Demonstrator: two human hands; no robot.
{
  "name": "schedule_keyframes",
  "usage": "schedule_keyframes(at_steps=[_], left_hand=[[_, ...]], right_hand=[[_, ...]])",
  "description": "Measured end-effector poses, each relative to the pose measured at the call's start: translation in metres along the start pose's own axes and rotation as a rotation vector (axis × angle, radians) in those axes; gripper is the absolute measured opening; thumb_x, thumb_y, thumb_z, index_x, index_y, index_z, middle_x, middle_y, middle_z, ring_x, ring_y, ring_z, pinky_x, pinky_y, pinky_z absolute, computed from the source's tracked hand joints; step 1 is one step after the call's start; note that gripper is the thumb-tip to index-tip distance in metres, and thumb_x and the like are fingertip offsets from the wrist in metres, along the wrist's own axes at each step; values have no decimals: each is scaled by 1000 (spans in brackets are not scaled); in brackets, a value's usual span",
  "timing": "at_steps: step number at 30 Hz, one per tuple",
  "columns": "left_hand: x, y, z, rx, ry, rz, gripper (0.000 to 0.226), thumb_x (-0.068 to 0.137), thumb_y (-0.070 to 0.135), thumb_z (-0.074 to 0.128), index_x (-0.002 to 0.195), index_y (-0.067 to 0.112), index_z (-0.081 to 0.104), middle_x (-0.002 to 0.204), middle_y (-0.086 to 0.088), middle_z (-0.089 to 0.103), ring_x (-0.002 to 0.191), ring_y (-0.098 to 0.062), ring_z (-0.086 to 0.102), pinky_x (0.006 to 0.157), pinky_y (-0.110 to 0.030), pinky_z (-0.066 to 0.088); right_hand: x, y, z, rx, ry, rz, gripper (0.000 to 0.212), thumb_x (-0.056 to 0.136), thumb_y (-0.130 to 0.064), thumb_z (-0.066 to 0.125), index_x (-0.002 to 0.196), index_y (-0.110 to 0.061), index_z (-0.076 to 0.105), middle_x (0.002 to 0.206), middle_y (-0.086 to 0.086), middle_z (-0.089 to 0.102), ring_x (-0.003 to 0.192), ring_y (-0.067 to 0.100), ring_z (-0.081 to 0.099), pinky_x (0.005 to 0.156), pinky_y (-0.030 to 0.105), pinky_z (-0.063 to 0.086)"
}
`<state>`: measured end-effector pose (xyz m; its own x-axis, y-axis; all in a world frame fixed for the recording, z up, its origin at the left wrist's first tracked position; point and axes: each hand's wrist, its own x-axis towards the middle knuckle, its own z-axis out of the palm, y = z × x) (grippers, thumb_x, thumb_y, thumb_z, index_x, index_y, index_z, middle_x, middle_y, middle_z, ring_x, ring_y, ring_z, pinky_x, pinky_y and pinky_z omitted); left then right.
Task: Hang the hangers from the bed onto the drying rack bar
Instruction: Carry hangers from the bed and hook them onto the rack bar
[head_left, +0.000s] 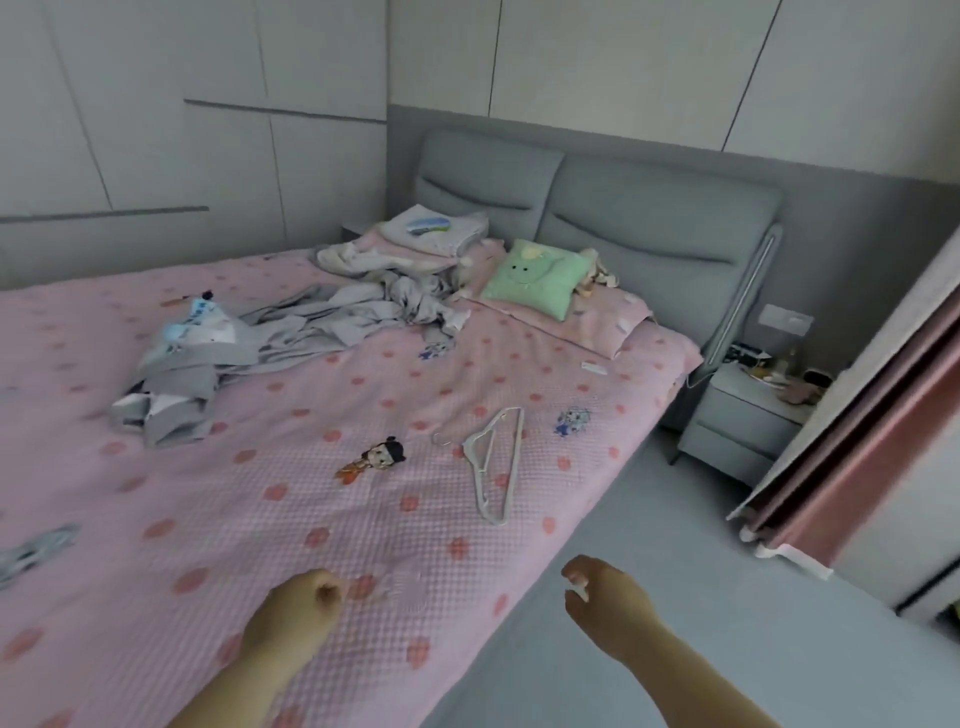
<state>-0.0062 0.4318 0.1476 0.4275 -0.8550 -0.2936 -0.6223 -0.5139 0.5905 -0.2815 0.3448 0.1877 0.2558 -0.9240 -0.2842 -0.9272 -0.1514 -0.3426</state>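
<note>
one clothes heap (311, 322) on bed (311, 519) | well apart from hanger (470, 448) | pillow (535, 280) beyond

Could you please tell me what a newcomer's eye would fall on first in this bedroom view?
The pink dotted bedspread fills most of the view, with a rumpled heap of grey clothes on its far left half. A green cushion sits by the grey headboard, and white hangers lie near the bed's right edge.
</note>
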Motion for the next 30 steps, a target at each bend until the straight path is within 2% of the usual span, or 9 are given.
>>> schedule_keyframes(at_steps=[6,12,20,22,24,25,26,28,30], left_hand=[[83,-13,3,42,71,-54,27,96,19,40,120,17,55,125,1,57,113,-15,55,88,-23,41],[220,-17,31,39,178,-36,37,96,18,42,133,15,46,139,1,47,127,-15,45,100,-28,38],[355,-24,110,240,-42,63,55,98,33,35,146,19,15,155,0,15,143,-15,15,116,-27,15],[373,-30,129,334,-110,50,66,94,54,17,148,20,0,156,0,-1,145,-18,3,118,-32,9],[386,-42,149,390,-123,22,106,60,78,-28,144,15,-15,149,2,-18,144,-22,-9,117,-35,-3],[392,-48,158,412,-95,29,119,47,77,-39,141,9,-13,149,-3,-15,143,-22,-11,116,-35,-8],[398,-54,166,474,-50,71,117,56,75,-37,142,4,-1,151,-13,3,143,-22,-9,115,-34,-11],[402,-66,172,456,-146,84,87,87,63,-7,138,4,31,133,-23,49,143,-21,-5,114,-33,-11],[403,-78,177,461,-288,114,71,92,58,5,142,12,27,135,-21,47,144,-20,-10,115,-35,-10]], right_hand=[[114,-8,26,-20,-144,55,42,94,-22,40,136,-22,37,140,-4,45,126,13,45,98,23,40],[228,-20,56,-36,-170,49,46,94,-23,41,139,-26,30,146,-10,30,133,9,35,103,22,36],[335,-29,105,30,-192,135,53,95,-22,43,142,-27,21,154,-7,13,140,12,20,110,24,27],[353,-31,119,48,-185,140,53,94,-22,44,142,-27,21,154,-8,11,141,12,16,112,24,24],[367,-30,133,52,-198,138,54,94,-24,44,143,-27,21,154,-10,14,141,11,16,114,24,21],[374,-29,140,55,-208,143,54,94,-25,44,143,-27,21,153,-10,18,141,10,18,114,24,21],[380,-27,147,59,-218,157,55,94,-26,45,143,-26,21,151,-10,23,139,10,21,113,25,22],[390,-23,159,33,-232,192,55,93,-31,45,142,-26,21,146,-11,29,136,10,27,113,25,23],[397,-21,168,-34,-207,210,54,93,-37,43,141,-26,21,143,-11,31,133,10,30,112,26,23]])
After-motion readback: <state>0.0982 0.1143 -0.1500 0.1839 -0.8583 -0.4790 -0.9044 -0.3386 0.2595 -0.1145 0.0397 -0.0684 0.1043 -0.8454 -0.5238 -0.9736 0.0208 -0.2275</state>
